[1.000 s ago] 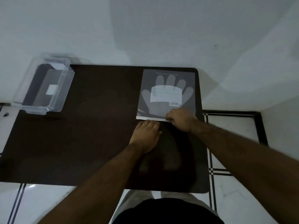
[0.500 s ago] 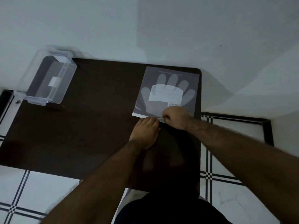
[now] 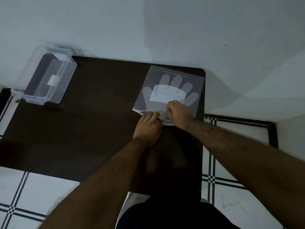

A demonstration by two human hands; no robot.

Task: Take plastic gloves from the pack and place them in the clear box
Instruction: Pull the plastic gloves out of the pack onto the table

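The pack of plastic gloves (image 3: 171, 90), a flat translucent bag printed with a pale hand shape and a white label, lies at the far right corner of the dark table (image 3: 92, 126). My left hand (image 3: 149, 128) pinches the pack's near edge from below. My right hand (image 3: 178, 113) rests on the pack's near opening with its fingers curled on the plastic, and the near edge is lifted and creased between both hands. The clear box (image 3: 47, 78) stands open and empty at the far left corner, hanging partly over the table's edge.
A white wall runs just behind the table. White floor tiles with black lines show to the left, right and front of the table. A dark frame (image 3: 272, 129) stands on the floor at the right.
My right hand has slid further onto the pack, and the pack's near edge now lifts and creases between my hands. The camera has tilted and moved closer.
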